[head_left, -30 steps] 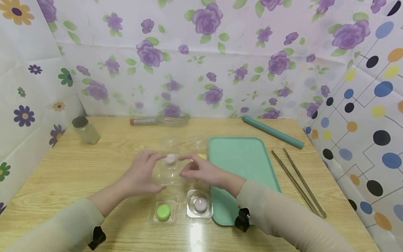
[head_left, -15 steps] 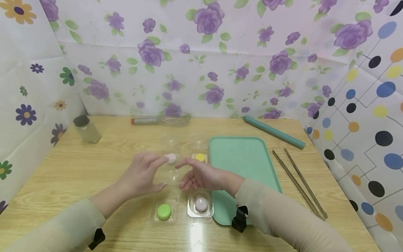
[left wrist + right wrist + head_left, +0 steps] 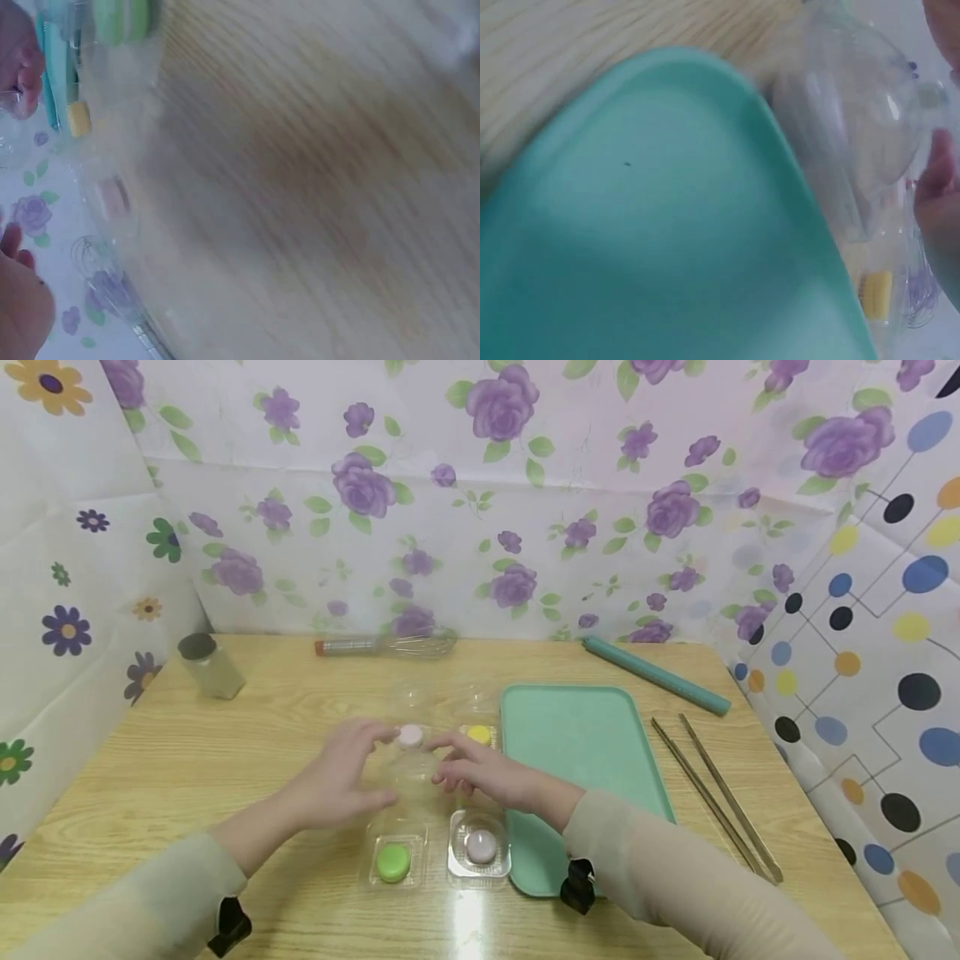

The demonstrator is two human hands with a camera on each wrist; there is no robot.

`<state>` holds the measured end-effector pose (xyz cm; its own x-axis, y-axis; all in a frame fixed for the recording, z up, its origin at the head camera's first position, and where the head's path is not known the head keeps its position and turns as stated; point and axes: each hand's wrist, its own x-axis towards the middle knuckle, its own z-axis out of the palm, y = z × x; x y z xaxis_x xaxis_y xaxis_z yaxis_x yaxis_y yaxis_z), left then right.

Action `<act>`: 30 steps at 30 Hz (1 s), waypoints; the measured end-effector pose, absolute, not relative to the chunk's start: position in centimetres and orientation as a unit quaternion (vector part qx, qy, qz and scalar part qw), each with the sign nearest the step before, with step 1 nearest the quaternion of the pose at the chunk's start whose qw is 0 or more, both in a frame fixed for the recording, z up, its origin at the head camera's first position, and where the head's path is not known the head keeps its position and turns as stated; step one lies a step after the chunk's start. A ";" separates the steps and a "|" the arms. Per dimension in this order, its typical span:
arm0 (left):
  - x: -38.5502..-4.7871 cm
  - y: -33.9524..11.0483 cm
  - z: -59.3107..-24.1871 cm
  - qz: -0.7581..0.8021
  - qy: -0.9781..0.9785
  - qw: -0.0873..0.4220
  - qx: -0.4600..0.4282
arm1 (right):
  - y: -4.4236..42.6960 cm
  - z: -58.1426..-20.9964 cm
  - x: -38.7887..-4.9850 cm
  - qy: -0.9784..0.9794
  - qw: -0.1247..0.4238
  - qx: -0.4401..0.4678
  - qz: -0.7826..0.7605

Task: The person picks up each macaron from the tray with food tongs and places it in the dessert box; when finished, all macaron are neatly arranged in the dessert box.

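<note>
My left hand (image 3: 341,781) hovers with thumb and fingers spread, at the left of a clear plastic lid (image 3: 414,777). Across from it, my right hand (image 3: 483,770) has its fingers loosely bent, the tips close to the lid's right side; whether they touch it is unclear. Just beyond the fingertips a pink macaron (image 3: 410,737) sits in a clear box. A yellow macaron (image 3: 478,736) lies behind my right hand. Nearer me are a green macaron (image 3: 393,862) and a pale purple one (image 3: 481,847), each in an open clear box. The right wrist view shows a domed clear lid (image 3: 885,112) near the fingers.
A turquoise tray (image 3: 573,718) lies right of the boxes, with metal tongs (image 3: 716,797) beyond it. At the back are a whisk (image 3: 386,646), a teal roll (image 3: 656,675) and a jar with a black lid (image 3: 212,667). Patterned cloth closes off three sides.
Both hands stay about the lid. My right fingers, hanging lower and looser half a second ago, have drawn in. The macarons and boxes have not moved on the table.
</note>
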<state>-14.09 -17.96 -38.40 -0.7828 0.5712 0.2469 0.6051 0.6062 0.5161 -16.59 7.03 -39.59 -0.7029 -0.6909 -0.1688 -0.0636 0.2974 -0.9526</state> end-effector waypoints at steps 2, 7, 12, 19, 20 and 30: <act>-14.1 -18.1 -38.4 -0.335 -0.887 -0.028 -0.317 | 7.2 -39.7 -16.5 0.776 0.255 -0.287 -0.501; -14.1 -18.5 -38.4 -0.378 -0.871 -0.122 -0.288 | 7.4 -39.7 -16.1 0.799 0.205 -0.330 -0.459; -13.8 -18.5 -38.5 -0.351 -0.884 -0.118 -0.284 | 7.3 -39.8 -15.8 0.824 0.189 -0.337 -0.415; -12.8 -18.8 -38.9 -0.293 -0.896 -0.079 -0.325 | 6.8 -39.6 -14.8 0.854 0.163 -0.383 -0.314; -12.6 -18.9 -39.0 -0.286 -0.896 -0.076 -0.331 | 6.7 -39.6 -14.6 0.858 0.157 -0.391 -0.296; -10.9 -19.2 -40.1 -0.226 -0.897 -0.054 -0.375 | 5.5 -39.4 -12.4 0.889 0.104 -0.426 -0.131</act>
<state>-10.89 -19.20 -40.11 -0.7128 0.6976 0.0725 0.6488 0.6165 0.4461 -12.36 5.47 -39.41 -0.6151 -0.7849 -0.0742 -0.7304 0.6028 -0.3211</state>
